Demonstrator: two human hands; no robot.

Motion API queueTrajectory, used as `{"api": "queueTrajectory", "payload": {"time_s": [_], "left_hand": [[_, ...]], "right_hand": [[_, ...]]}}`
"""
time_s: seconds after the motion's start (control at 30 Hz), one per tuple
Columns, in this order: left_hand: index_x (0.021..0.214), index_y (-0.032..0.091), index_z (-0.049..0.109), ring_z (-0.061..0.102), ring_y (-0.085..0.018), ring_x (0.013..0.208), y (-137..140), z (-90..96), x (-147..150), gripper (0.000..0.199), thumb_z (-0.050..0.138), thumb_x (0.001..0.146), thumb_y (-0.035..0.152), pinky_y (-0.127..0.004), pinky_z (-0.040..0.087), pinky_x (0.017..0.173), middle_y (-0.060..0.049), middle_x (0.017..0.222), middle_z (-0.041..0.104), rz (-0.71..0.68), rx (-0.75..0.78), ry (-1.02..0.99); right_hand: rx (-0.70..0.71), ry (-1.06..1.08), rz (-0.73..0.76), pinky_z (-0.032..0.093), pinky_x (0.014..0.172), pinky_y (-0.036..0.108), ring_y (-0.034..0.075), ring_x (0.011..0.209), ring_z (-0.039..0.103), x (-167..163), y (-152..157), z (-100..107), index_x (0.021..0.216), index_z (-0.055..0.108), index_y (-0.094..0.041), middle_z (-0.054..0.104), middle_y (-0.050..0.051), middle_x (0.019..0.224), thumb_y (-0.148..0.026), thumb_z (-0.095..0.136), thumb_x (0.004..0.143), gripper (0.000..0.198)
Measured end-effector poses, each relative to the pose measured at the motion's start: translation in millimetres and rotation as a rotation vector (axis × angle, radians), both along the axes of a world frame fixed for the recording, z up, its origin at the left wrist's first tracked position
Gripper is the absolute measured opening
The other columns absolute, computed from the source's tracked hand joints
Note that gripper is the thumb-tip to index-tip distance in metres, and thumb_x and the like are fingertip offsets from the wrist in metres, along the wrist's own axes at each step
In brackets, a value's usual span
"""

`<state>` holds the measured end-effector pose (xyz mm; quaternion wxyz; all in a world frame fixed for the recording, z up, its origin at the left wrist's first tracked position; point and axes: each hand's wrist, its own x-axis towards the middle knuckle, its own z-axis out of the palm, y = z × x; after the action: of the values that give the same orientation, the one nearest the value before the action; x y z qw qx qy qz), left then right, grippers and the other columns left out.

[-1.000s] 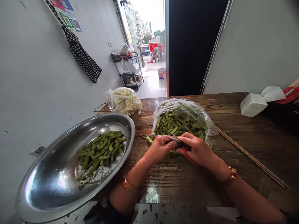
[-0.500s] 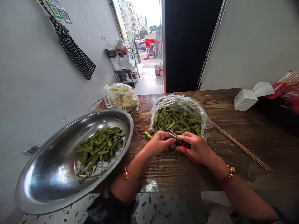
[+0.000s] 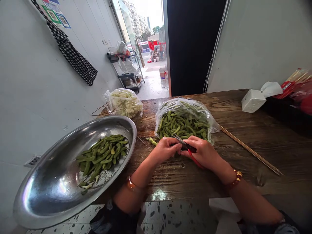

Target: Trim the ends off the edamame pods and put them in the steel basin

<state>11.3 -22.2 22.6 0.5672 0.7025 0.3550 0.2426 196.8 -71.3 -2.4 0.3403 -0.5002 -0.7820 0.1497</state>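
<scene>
Against a second ago, the view has turned a little, so everything stands further left; the hands keep their place just before the bag, and the bowl's pods look unchanged. Two hands meet over the table [image 3: 170, 187]. The right hand's [image 3: 203, 152] fingers are clamped on one pair of scissors [image 3: 195, 159], red-handled, its blades pointing toward the left fingers. The left hand's [image 3: 167, 150] fingers are drawn together; what they pinch, if anything, is hidden.

There are two bags: one bag [image 3: 184, 104] of pods [image 3: 174, 125] just beyond the fingers, another [image 3: 126, 102] of pale florets further off to their left. One loose pod [image 3: 153, 141] lies beside the left fingers. One bowl [image 3: 50, 178] stands left of them, its pods [image 3: 104, 152] too heaped to count. All the pods are green, curved and plump, some yellowish.
</scene>
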Motion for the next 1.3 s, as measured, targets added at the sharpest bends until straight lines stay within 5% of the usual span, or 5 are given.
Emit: {"api": "queueTrajectory", "payload": {"time_s": [0.23, 0.4, 0.73, 1.03, 1.3], "left_hand": [[0.081, 0.019, 0.077, 0.053, -0.014, 0.075, 2, 9.0, -3, 0.015, 0.070, 0.075, 0.030, -0.024, 0.042, 0.069, -0.005, 0.078, 0.061, 0.336, 0.362, -0.135], [0.084, 0.016, 0.067, 0.042, -0.007, 0.052, 8, 7.4, -9, 0.022, 0.069, 0.076, 0.037, -0.020, 0.032, 0.049, 0.003, 0.058, 0.048, 0.484, 0.086, -0.344], [0.082, 0.016, 0.048, 0.061, -0.009, 0.056, 10, 1.4, -7, 0.033, 0.074, 0.072, 0.033, -0.018, 0.045, 0.050, 0.001, 0.069, 0.062, 0.432, -0.297, -0.629], [0.083, 0.015, 0.048, 0.066, -0.012, 0.063, 10, -0.6, -6, 0.034, 0.077, 0.070, 0.029, -0.020, 0.051, 0.057, 0.000, 0.070, 0.066, 0.447, -0.378, -0.704], [0.087, 0.014, 0.053, 0.067, -0.015, 0.063, -2, -5.6, 5, 0.033, 0.074, 0.073, 0.035, -0.025, 0.050, 0.059, -0.006, 0.079, 0.070, 0.172, -0.337, -0.451]], "right_hand": [[0.083, 0.128, -0.146, 0.052, 0.073, 0.034, 0.021, 0.083, 0.063, 8, 6, -9, 0.111, 0.064, -0.019, 0.065, 0.008, 0.094, -0.045, 0.061, 0.085, 0.037], [0.130, 0.173, -0.166, 0.053, 0.073, 0.034, 0.021, 0.082, 0.064, 10, 8, -14, 0.109, 0.065, -0.020, 0.066, 0.008, 0.095, -0.048, 0.062, 0.084, 0.038], [0.130, 0.116, -0.154, 0.054, 0.075, 0.035, 0.021, 0.086, 0.064, 7, 6, -20, 0.110, 0.064, -0.021, 0.065, 0.008, 0.098, -0.047, 0.062, 0.084, 0.037], [0.110, 0.091, -0.160, 0.054, 0.079, 0.039, 0.024, 0.090, 0.064, 6, 5, -19, 0.110, 0.064, -0.019, 0.065, 0.009, 0.102, -0.047, 0.062, 0.084, 0.038], [0.130, 0.267, -0.138, 0.053, 0.076, 0.033, 0.020, 0.084, 0.063, 3, 3, -7, 0.110, 0.065, -0.021, 0.066, 0.006, 0.092, -0.043, 0.062, 0.085, 0.033]]}}
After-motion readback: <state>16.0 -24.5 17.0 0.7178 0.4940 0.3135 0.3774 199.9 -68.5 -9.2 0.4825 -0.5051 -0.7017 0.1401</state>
